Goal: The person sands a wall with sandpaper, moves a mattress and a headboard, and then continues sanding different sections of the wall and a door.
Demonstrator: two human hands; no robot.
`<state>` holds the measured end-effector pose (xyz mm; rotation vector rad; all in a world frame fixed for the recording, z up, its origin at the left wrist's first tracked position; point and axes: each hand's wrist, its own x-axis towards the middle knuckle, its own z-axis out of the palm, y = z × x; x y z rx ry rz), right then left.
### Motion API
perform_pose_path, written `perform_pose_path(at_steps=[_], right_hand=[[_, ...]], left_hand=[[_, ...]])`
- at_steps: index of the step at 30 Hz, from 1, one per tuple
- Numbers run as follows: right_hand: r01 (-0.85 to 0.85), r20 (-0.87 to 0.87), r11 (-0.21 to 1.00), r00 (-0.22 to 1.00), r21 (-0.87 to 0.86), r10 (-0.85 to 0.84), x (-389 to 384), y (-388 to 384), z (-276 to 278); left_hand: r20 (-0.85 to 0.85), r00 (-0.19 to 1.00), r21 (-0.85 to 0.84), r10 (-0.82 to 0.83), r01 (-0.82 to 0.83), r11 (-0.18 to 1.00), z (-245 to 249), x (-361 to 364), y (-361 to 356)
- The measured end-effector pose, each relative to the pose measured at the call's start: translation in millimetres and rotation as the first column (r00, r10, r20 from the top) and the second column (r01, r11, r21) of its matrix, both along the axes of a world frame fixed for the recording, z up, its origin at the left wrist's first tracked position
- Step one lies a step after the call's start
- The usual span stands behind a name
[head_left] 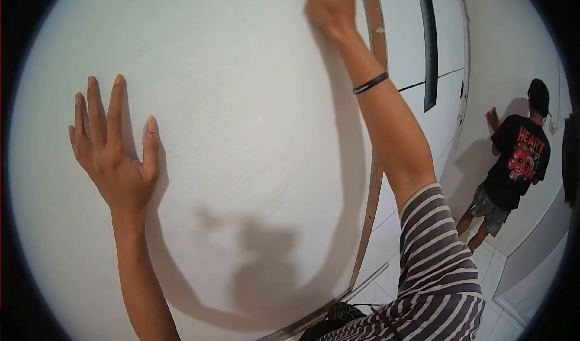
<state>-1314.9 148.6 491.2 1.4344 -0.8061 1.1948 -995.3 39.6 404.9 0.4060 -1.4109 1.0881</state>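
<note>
White wall [241, 99] fills the view. Left hand [115, 154], nine o'clock, presses flat on it, fingers spread; right hand [331, 6], twelve o'clock, touches it, fingers cropped, grip unclear. Light, even strokes seem best.

The single view comes from a camera on the person's head, facing a white wall [241, 129] head-on and so near that it fills most of the round, wide-angle picture, the left hand [115, 154] and the right hand [329, 6] raised before it. At the right edge it looks along the wall to another person [513, 172] well apart.
</note>
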Motion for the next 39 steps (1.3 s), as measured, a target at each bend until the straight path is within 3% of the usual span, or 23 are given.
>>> perform_pose_path(at_steps=[1, 2, 3, 5, 6, 7, 8, 9, 12, 13, 17, 18, 20, 23, 25, 26, 27, 29, 32, 35, 37, 38, 39], right_hand=[[0.044, -0.048, 0.999, 0.998, -0.011, -0.044, 5, -4, 3], [0.141, -0.37, 0.989, 0.918, -0.035, -0.144, 17, -5, -7], [0.112, -0.469, 0.987, 0.882, 0.113, -0.047, 23, 3, -12], [0.077, -0.392, 0.993, 0.919, 0.088, -0.037, -12, -1, 22], [0.081, -0.115, 0.997, 0.99, 0.016, -0.078, -9, 5, 33], [-0.191, 0.074, 0.981, 0.979, -0.016, 0.192, -38, -9, 59], [0.033, 0.148, 0.98, 0.989, -0.197, -0.004, -41, -7, 74], [0.097, 0.238, 0.962, 0.971, -0.256, -0.035, -39, -16, 87], [-0.016, -0.002, 0.99, 1.0, -0.142, 0.015, 58, -31, 66], [0.075, -0.349, 0.992, 0.931, -0.106, -0.107, 84, -39, 55], [0.063, -0.629, 0.998, 0.775, -0.013, -0.057, 111, -24, 76], [0.033, -0.398, 0.997, 0.915, -0.076, -0.06, 101, -16, 97], [-0.002, 0.018, 0.996, 1.0, -0.091, 0.004, 111, -2, 135], [0.029, -0.233, 0.991, 0.971, -0.133, -0.059, 153, -9, 102], [0.052, -0.556, 0.992, 0.831, 0.116, 0.022, 186, 11, 61], [0.073, -0.618, 0.989, 0.786, 0.133, 0.025, 178, 9, 75], [0.101, -0.604, 0.995, 0.794, 0.022, -0.067, 176, 13, 90], [0.049, -0.229, 0.998, 0.972, -0.029, -0.054, 168, 14, 122], [0.014, -0.164, 0.992, 0.986, -0.124, -0.034, 194, 3, 116], [-0.029, -0.451, 0.999, 0.892, -0.037, 0.009, 229, 32, 77], [-0.034, -0.534, 0.997, 0.843, 0.07, 0.067, 231, 57, 69], [-0.016, -0.492, 0.999, 0.87, 0.037, 0.032, 224, 65, 68], [0.004, -0.447, 1.0, 0.894, 0.002, -0.002, 213, 74, 68]], left_hand=[[0.0, 1.0, 0.012, -0.005, 0.005, 1.0, -1, -3, -3], [0.0, 1.0, 0.023, 0.0, 0.0, 1.0, -2, -1, -3], [-0.005, 1.0, 0.033, 0.005, -0.005, 0.999, -2, -1, -4], [-0.007, 1.0, 0.033, 0.007, -0.007, 0.999, -2, -2, -2], [-0.005, 1.0, 0.036, 0.015, -0.014, 0.999, -2, 3, -3], [-0.002, 1.0, 0.042, 0.013, -0.012, 0.999, 0, 4, -3], [0.002, 1.0, 0.05, 0.011, -0.011, 0.999, 1, 6, -2], [0.003, 1.0, 0.056, 0.007, -0.007, 0.998, 2, 9, -2], [-0.005, 1.0, 0.082, 0.023, -0.022, 0.996, 3, 24, 3], [-0.007, 1.0, 0.086, 0.019, -0.018, 0.996, 6, 34, 7], [0.001, 1.0, 0.095, 0.027, -0.027, 0.995, 10, 55, 21], [0.002, 0.999, 0.098, 0.039, -0.039, 0.994, 13, 61, 26], [0.001, 0.998, 0.108, 0.068, -0.068, 0.992, 22, 91, 38], [0.01, 0.996, 0.107, 0.084, -0.085, 0.991, 30, 107, 52], [0.011, 0.997, 0.117, 0.076, -0.077, 0.99, 34, 116, 58], [0.007, 0.997, 0.12, 0.073, -0.074, 0.99, 37, 120, 60], [0.012, 0.997, 0.116, 0.079, -0.08, 0.99, 38, 126, 61], [0.017, 0.996, 0.093, 0.086, -0.087, 0.992, 44, 137, 63], [-0.013, 0.998, 0.072, 0.065, -0.063, 0.995, 60, 149, 61], [-0.124, 0.981, 0.022, 0.15, -0.148, 0.989, 104, 153, 70], [-0.174, 0.965, 0.084, 0.195, -0.183, 0.98, 146, 150, 78], [-0.196, 0.958, 0.114, 0.211, -0.192, 0.975, 159, 149, 84], [-0.143, 0.955, 0.292, 0.258, -0.208, 0.933, 170, 147, 109]])
